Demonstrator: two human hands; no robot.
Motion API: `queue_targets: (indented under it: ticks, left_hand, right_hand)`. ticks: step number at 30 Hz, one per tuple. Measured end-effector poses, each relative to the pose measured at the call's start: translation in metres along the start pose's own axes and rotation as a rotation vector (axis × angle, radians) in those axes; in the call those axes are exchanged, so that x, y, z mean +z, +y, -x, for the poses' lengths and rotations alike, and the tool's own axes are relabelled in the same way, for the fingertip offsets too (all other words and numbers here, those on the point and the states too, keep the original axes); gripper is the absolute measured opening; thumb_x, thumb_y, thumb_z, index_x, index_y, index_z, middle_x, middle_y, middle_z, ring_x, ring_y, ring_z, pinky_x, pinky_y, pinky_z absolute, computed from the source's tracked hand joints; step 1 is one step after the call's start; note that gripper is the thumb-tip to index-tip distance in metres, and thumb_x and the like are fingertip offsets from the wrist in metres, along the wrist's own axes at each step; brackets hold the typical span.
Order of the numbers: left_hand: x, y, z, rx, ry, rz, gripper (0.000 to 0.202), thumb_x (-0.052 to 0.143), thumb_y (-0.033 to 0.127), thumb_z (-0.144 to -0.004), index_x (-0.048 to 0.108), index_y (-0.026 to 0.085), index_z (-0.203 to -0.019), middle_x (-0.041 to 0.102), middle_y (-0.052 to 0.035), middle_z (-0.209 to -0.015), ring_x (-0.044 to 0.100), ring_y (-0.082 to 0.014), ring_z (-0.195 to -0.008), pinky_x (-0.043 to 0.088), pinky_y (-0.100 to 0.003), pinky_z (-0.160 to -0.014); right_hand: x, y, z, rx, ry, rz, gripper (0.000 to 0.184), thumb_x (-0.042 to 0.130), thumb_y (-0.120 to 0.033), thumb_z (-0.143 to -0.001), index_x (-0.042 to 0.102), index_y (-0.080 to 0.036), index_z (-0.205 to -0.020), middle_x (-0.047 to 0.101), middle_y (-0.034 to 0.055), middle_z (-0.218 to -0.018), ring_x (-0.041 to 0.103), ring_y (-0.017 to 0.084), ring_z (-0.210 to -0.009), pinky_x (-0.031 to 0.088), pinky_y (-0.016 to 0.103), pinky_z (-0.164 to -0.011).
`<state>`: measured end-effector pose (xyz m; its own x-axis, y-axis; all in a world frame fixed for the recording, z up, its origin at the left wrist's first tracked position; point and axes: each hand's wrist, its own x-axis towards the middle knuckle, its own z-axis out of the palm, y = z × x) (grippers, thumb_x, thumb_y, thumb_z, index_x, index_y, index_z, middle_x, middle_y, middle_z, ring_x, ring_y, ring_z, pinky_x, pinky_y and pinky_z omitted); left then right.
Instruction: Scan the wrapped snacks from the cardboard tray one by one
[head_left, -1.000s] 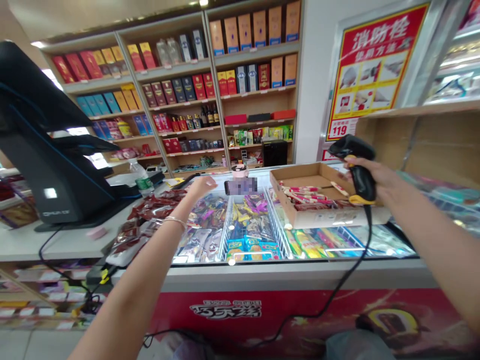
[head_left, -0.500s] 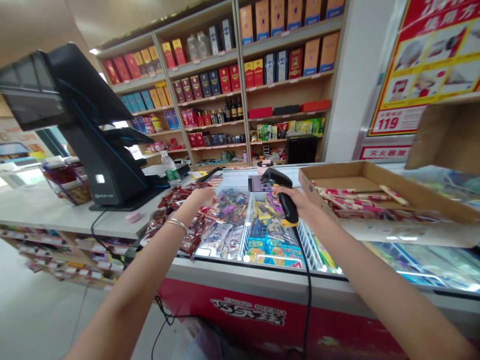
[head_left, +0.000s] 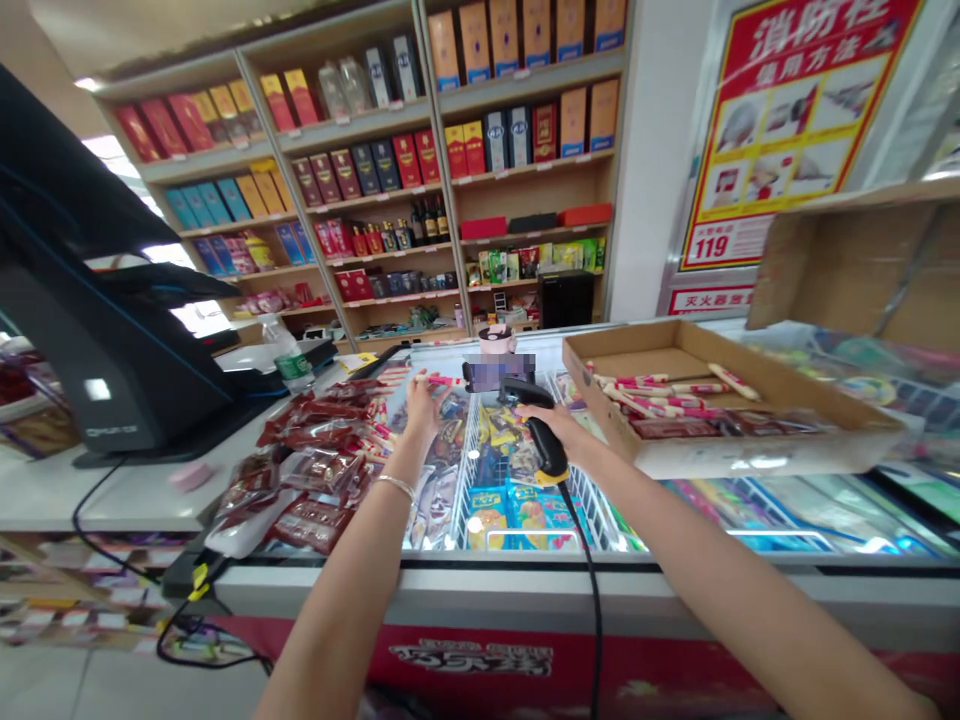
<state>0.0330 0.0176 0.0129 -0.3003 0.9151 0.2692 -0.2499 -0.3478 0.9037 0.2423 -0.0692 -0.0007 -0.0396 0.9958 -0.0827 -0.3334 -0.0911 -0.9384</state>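
My right hand [head_left: 564, 432] is closed around the grip of a black barcode scanner [head_left: 534, 430] with a yellow base, held low over the glass lid of the freezer [head_left: 525, 590]. Its black cord [head_left: 589, 590] hangs down over the front edge. My left hand [head_left: 421, 400], a bracelet on its wrist, pinches a thin red-and-white stick snack [head_left: 442, 380] above the glass, just left of the scanner's head. Red snack packets [head_left: 315, 460] lie heaped to the left of that hand.
A cardboard box [head_left: 720, 455] of stick snacks rests on the freezer at right. A black till terminal [head_left: 90, 330] stands on the white counter [head_left: 112, 500] at left, with a water bottle [head_left: 285, 355] behind. Shelves of boxed goods [head_left: 390, 160] fill the back wall.
My right hand has brought the scanner from over the cardboard box down to the middle of the freezer lid. My left hand has closed on a stick snack beside it.
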Motion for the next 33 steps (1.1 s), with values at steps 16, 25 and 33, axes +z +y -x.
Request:
queue_targets:
  ticks: [16,25,33]
  left_hand:
    - [-0.006,0.007,0.023,0.261,-0.488,-1.104,0.038,0.047,0.050,-0.081,0.056,0.019,-0.061,0.056,-0.0018,-0.056,0.055,-0.0151,-0.057,0.039,-0.024,-0.055]
    - [0.033,0.003,0.076,0.299,-0.890,-1.404,0.029,0.064,0.045,-0.062,0.053,0.022,-0.051,0.058,-0.0054,-0.054,0.061,-0.0214,-0.062,0.043,-0.027,-0.061]
    - [-0.003,0.003,0.022,-0.017,-0.397,-0.708,0.025,0.047,0.032,-0.076,0.040,0.020,-0.055,0.040,0.0040,-0.041,0.037,-0.0088,-0.036,0.028,-0.022,-0.041]
  right_hand:
    - [0.005,-0.001,0.011,0.011,0.121,-0.038,0.015,0.067,-0.015,-0.068,0.056,-0.013,-0.078,0.058,0.0003,-0.052,0.050,0.009,-0.039,0.041,0.019,-0.037]
    - [-0.007,-0.012,0.006,0.043,0.175,-0.282,0.012,0.058,-0.024,-0.078,0.054,-0.014,-0.073,0.056,-0.0003,-0.052,0.049,0.007,-0.039,0.040,0.018,-0.039]
    - [-0.006,-0.011,0.009,0.015,0.229,-0.188,0.007,0.060,-0.020,-0.076,0.055,-0.015,-0.075,0.055,-0.0005,-0.050,0.049,0.008,-0.040,0.039,0.018,-0.036]
